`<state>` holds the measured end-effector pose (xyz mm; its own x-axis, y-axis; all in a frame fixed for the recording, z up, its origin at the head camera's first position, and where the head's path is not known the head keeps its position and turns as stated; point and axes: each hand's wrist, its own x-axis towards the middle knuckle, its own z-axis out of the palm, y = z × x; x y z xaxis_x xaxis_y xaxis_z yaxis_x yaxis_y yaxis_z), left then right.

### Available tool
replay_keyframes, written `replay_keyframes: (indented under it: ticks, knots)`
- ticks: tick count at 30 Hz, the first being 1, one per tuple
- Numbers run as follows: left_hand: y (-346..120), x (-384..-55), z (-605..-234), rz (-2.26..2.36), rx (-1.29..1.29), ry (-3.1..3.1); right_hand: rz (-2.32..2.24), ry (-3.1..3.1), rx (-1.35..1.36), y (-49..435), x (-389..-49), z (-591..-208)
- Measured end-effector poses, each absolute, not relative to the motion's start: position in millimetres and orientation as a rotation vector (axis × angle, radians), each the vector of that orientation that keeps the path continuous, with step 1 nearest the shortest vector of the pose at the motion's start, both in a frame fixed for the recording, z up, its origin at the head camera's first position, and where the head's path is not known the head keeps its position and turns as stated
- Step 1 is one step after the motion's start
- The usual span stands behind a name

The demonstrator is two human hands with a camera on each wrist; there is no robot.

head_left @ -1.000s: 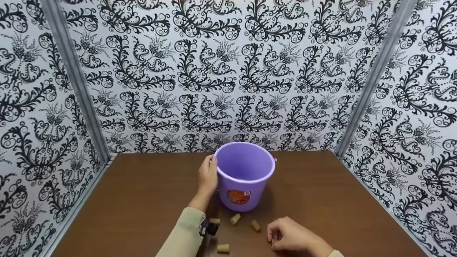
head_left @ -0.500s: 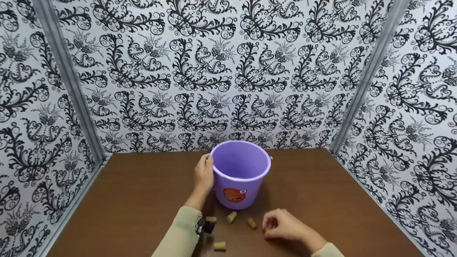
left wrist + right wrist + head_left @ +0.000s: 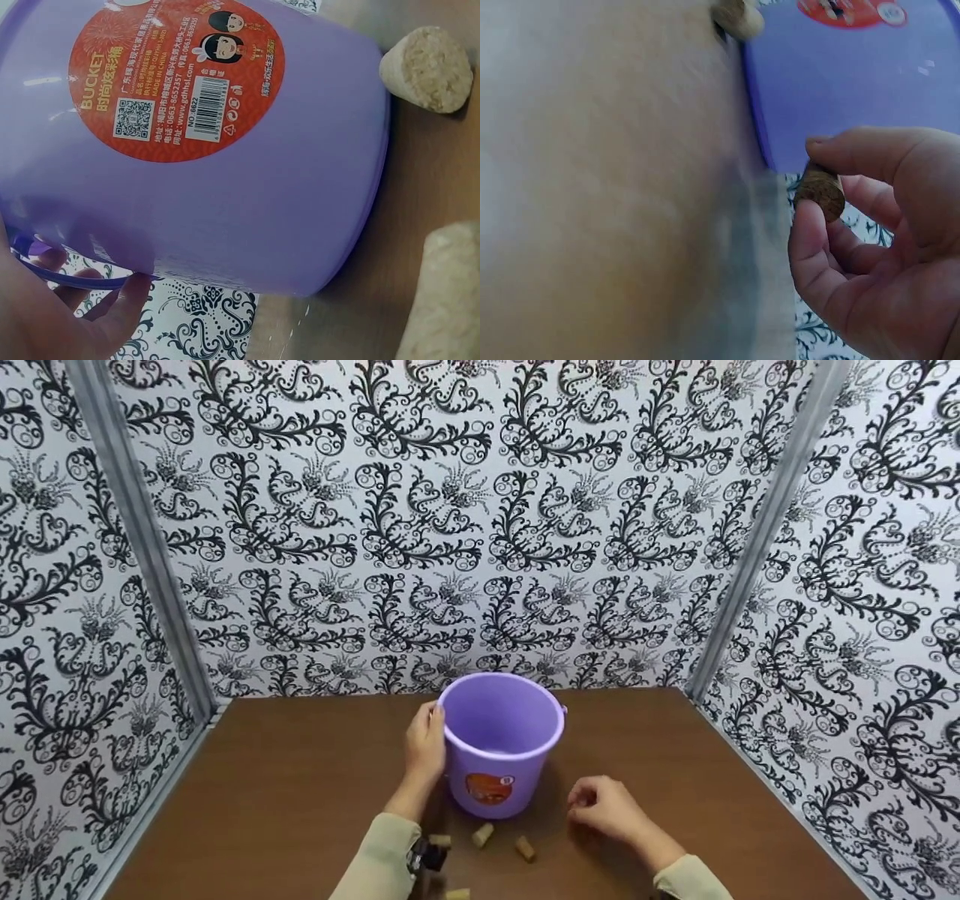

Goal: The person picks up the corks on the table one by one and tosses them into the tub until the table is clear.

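Observation:
A purple bucket (image 3: 532,776) with a red round label stands upright at mid-table. My left hand (image 3: 426,742) grips its left side near the rim; in the left wrist view, the fingers lie round the bucket's thin purple handle (image 3: 79,280). My right hand (image 3: 607,811), just right of the bucket's base, pinches a small cork stopper (image 3: 823,193) between thumb and fingers. That cork is hidden in the head view. Several more corks lie on the table in front of the bucket, such as one cork (image 3: 484,834) close to its base and another cork (image 3: 525,849) beside it.
The brown wooden table (image 3: 300,787) reaches back to a patterned wall (image 3: 420,532), with grey posts at both corners. A cork (image 3: 441,841) lies beside the left wrist's black camera (image 3: 427,856). Another cork (image 3: 458,894) sits at the frame's bottom edge.
My right hand has moved forward, away from the near part of the table, toward the bucket's right side. The left hand keeps its grip and the bucket stays put; the head view shifts slightly.

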<state>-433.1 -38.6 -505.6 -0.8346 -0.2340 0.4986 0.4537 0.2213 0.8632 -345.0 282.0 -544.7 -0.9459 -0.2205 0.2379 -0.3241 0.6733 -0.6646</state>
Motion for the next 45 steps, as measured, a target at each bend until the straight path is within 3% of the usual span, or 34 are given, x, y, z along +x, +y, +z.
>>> replay_keyframes:
  ticks: [16,26,33,45]
  knots:
    - [-40,-431,-505,-1.685,-0.193,-1.964,1.263,-2.604,-0.004,297,-378,-492]
    - [-40,-434,-506,-1.683,-0.194,-1.958,1.111,-2.565,0.016,302,-399,-451]
    - [-45,-432,-509,-1.683,-0.181,-1.972,1.152,-2.545,0.039,297,-404,-444]
    - [-37,-436,-507,-1.638,-0.195,-1.964,0.981,-2.534,0.118,286,-390,-400]
